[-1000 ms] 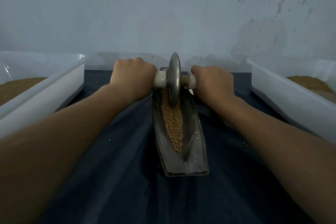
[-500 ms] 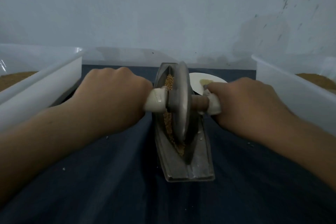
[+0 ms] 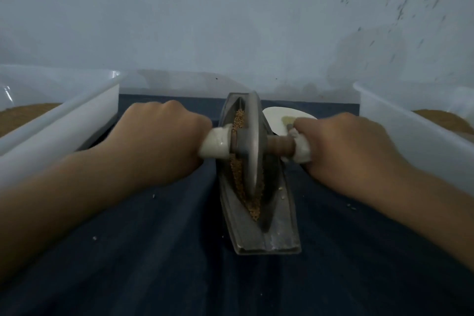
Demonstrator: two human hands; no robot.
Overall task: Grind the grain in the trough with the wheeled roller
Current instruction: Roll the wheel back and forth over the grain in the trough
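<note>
Fists first: we see the left hand (image 3: 164,141) curled round the white-wrapped left end of the roller (image 3: 252,151), and the right hand (image 3: 343,146) curled the same way round the right end, knuckles up on both.

At far left a white tub (image 3: 64,120) lies along the edge of the dark cloth (image 3: 154,251), with brown meal (image 3: 23,115) inside it. Just beside its inner wall is the left hand, with the pale wrap (image 3: 216,142) sticking out of its thumb side.

Between the two hands the grey metal roller stands upright on edge in the groove of the trough (image 3: 279,228), roughly midway along it. We see the trough as a long, boat-shaped grey piece lying on the cloth, running away from us with its blunt end nearest.

Grain (image 3: 238,174) lies in the groove. It shows beside the roller's left face and runs out from under it toward the near end. It sits below and between the hands, and neither hand touches it.

Right of the roller a bare brown stretch of axle (image 3: 279,143) shows before the right hand's wrap. Behind that hand a white plate (image 3: 277,115) with a small pale heap lies on the cloth, beside the trough's far end.

Farther right stands a second tub (image 3: 410,136), also holding brown meal. A few loose grains (image 3: 94,238) dot the cloth.
</note>
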